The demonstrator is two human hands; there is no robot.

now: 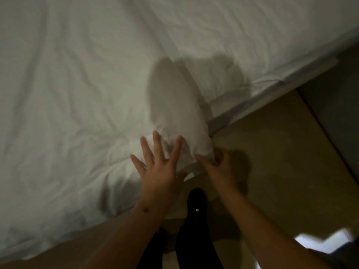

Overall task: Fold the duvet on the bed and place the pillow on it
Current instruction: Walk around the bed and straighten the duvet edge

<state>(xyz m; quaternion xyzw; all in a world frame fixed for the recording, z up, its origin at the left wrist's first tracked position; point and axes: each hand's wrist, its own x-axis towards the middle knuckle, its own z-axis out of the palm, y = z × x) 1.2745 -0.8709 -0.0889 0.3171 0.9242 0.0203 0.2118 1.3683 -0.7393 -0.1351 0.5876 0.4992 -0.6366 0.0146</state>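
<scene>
A white duvet (77, 98) covers most of the bed, wrinkled, its near corner hanging over the bed's corner. My left hand (159, 164) lies flat on that corner with fingers spread, pressing the fabric down. My right hand (215, 162) pinches the duvet's corner tip from the side, fingers closed on the cloth. Beyond the duvet's edge the white sheet of the bed (252, 55) shows at upper right. No pillow is in view.
A tan floor (281, 162) lies to the right of the bed corner. My dark-clad leg and foot (196, 206) stand close to the bed's edge. A bright white object (326, 241) sits at the lower right.
</scene>
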